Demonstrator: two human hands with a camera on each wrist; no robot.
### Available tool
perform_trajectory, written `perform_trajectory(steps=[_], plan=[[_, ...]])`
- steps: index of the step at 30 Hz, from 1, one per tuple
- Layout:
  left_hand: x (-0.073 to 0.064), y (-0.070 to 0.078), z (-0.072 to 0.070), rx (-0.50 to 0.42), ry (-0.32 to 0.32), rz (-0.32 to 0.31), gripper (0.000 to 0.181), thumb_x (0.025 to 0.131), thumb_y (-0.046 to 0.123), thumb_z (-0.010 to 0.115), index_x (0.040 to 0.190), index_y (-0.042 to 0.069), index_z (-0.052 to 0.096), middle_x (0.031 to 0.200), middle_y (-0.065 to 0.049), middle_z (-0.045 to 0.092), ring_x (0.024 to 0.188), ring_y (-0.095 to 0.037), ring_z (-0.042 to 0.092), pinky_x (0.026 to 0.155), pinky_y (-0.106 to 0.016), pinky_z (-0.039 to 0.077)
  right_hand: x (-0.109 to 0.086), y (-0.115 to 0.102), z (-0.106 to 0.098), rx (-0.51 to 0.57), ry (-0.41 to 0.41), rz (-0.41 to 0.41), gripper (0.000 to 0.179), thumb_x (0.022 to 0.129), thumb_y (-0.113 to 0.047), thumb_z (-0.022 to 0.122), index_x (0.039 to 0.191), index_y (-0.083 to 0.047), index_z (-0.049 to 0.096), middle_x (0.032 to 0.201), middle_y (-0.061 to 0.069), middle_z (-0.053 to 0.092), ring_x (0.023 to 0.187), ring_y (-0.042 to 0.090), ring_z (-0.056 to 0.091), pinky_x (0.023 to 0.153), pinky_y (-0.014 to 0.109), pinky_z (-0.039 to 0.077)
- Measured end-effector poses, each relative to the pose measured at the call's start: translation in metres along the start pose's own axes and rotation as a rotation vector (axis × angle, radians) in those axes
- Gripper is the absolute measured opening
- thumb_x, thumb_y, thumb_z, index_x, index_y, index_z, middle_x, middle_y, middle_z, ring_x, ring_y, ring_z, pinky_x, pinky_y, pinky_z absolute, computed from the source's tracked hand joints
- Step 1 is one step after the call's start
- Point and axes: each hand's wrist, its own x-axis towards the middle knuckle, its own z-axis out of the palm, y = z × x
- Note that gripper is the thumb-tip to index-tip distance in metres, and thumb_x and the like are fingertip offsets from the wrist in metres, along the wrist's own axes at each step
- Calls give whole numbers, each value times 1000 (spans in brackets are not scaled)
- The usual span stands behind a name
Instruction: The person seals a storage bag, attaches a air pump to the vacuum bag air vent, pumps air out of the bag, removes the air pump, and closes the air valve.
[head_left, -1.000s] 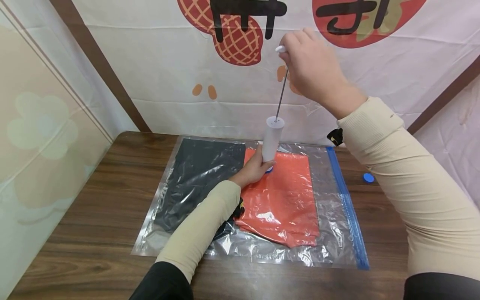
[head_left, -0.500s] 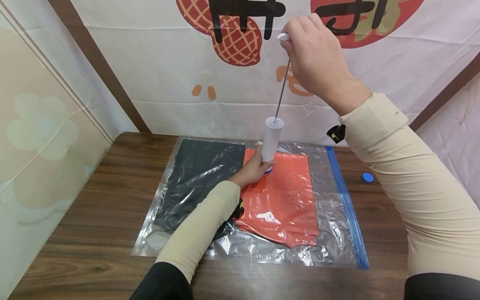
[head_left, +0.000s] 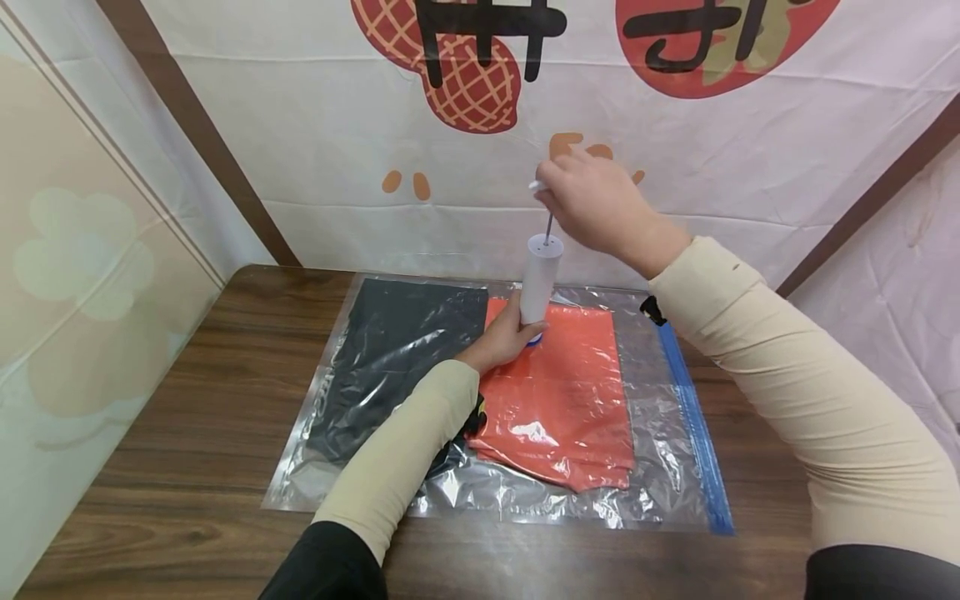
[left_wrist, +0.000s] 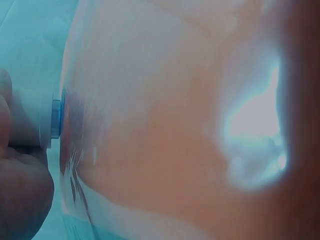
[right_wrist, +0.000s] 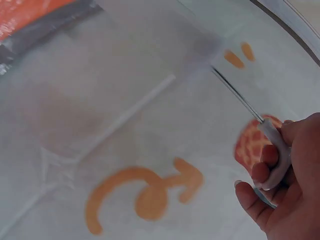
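Observation:
A white hand pump stands nearly upright on the blue valve of a clear vacuum storage bag. My left hand grips the pump's lower barrel; in the left wrist view the barrel's end meets the blue valve at the plastic. My right hand grips the white pump handle, with fingers curled round it in the right wrist view. A short length of metal rod shows between handle and barrel. Folded orange cloth and dark cloth lie inside the bag.
The bag lies flat on a wooden table, its blue zip strip along the right side. Behind the table hangs a printed white cloth, close to the pump and right hand. A pale panel stands at the left.
The right hand first rises slightly with the handle, then moves well down, and much less rod shows. The left hand keeps its grip on the barrel. The right sleeve now hides the loose blue cap.

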Motion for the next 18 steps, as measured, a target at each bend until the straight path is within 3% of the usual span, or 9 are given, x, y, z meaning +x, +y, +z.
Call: perform_trajectory(steps=[7, 18], plan=[[0, 1, -1, -2, -6, -1, 69, 103, 26, 62, 155, 9, 18, 144, -14, 44, 134, -30, 47, 116, -49, 36, -9, -2, 31, -22, -68, -36, 17, 101, -18, 64, 106, -2, 62, 98, 15, 69, 90, 33, 63, 79, 48, 58], [-1, -1, -1, -8, 1, 8, 70, 103, 24, 63, 155, 9, 19, 143, -15, 44, 134, -31, 47, 117, -48, 34, -12, -4, 45, -41, -68, -45, 17, 100, -16, 66, 109, -2, 63, 101, 14, 70, 93, 31, 63, 85, 45, 57]])
